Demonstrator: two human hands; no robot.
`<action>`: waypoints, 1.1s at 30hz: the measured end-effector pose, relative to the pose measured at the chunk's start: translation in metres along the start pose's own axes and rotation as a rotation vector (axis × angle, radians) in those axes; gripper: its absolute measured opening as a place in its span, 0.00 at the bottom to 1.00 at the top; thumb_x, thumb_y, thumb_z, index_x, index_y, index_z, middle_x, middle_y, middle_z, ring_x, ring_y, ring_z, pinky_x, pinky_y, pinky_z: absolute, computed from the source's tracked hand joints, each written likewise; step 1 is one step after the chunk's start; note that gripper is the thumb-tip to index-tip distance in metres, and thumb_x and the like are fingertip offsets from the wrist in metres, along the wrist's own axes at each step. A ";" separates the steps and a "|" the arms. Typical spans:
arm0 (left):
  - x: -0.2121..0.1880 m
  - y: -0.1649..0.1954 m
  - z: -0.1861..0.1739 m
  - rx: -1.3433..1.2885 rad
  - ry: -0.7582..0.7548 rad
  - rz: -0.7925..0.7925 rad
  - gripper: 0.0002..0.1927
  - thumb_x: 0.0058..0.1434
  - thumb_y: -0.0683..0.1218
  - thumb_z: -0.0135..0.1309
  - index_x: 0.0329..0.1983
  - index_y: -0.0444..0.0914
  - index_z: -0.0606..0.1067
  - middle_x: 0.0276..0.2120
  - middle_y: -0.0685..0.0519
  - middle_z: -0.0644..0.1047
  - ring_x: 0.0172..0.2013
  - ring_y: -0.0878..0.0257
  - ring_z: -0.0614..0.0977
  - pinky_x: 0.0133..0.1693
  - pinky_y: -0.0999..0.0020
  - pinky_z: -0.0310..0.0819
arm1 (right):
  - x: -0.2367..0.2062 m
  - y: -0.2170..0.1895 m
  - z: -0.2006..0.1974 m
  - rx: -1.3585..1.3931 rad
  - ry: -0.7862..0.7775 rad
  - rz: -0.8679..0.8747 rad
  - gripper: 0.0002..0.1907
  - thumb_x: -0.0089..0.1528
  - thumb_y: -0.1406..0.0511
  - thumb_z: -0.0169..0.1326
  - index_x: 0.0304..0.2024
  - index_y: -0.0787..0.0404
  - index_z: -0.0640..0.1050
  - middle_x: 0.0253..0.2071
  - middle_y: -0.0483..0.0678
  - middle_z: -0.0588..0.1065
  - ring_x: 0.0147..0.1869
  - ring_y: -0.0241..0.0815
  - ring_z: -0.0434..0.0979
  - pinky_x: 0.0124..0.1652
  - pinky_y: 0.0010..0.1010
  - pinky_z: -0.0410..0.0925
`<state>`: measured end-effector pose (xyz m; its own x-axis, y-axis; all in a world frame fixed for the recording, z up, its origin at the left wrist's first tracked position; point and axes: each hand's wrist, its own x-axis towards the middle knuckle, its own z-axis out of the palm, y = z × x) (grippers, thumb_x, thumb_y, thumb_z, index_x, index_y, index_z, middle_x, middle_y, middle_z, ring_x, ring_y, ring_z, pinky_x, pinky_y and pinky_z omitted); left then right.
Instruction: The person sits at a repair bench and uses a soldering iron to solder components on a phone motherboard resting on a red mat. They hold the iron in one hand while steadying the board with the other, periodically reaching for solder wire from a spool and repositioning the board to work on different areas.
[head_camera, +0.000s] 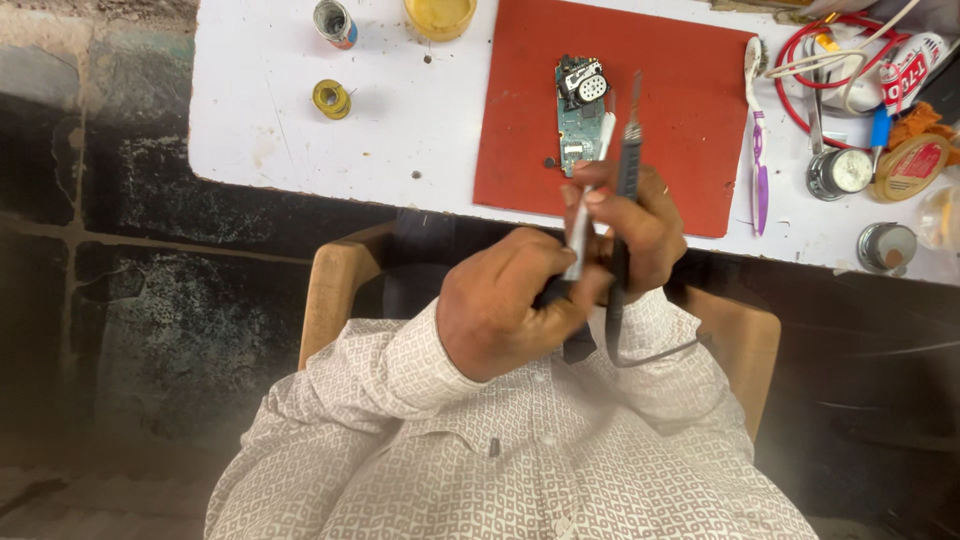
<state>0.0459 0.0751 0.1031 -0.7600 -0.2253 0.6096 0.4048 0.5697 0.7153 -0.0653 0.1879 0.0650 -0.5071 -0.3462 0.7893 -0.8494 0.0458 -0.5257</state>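
Hands first: I see my left hand (497, 308) curled shut around a thin white tool (589, 200), maybe tweezers, its tip pointing away from me. My right hand (640, 232) sits just beyond and beside it, the two hands touching, and it is closed on a dark soldering iron (626, 170) with the metal tip up and forward. The iron's dark cable (650, 355) loops back under the right hand toward my shirt.

Just past both tool tips lies a green circuit board (580, 112), flat on a red mat (690, 120), not touched by either hand or tool as far as I can tell.

Right of the right hand, off the mat: a white and purple toothbrush (757, 140), a round metal tin (840, 172), an amber-lidded jar (910, 168), another small metal tin (885, 246), red coiled wire (800, 70). Far left of the left hand: a yellow solder spool (331, 98), a small can (335, 23), a yellowish bowl (440, 17). All on a white table (260, 110).
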 end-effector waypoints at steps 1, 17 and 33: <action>0.000 -0.005 -0.003 -0.073 -0.007 -0.065 0.17 0.59 0.44 0.68 0.41 0.34 0.70 0.33 0.49 0.75 0.26 0.61 0.79 0.25 0.70 0.72 | -0.002 -0.002 0.000 -0.022 0.012 0.090 0.19 0.64 0.79 0.62 0.51 0.60 0.69 0.49 0.59 0.76 0.45 0.52 0.81 0.44 0.35 0.78; 0.075 -0.225 0.008 0.556 0.089 -0.340 0.45 0.51 0.52 0.77 0.65 0.37 0.64 0.59 0.47 0.70 0.54 0.45 0.72 0.55 0.48 0.69 | 0.012 0.041 -0.013 0.673 0.227 0.377 0.09 0.71 0.76 0.57 0.51 0.62 0.73 0.48 0.61 0.78 0.43 0.50 0.84 0.44 0.40 0.80; 0.038 -0.113 0.013 0.094 0.088 -0.067 0.40 0.56 0.39 0.72 0.68 0.39 0.63 0.61 0.46 0.67 0.62 0.49 0.76 0.62 0.61 0.78 | 0.025 0.016 0.004 0.179 -0.123 0.114 0.10 0.61 0.79 0.60 0.41 0.63 0.78 0.52 0.62 0.78 0.52 0.47 0.82 0.48 0.31 0.76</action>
<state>-0.0349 0.0121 0.0409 -0.7342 -0.3316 0.5925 0.3024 0.6216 0.7226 -0.0912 0.1765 0.0753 -0.5672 -0.4607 0.6826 -0.7428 -0.0717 -0.6656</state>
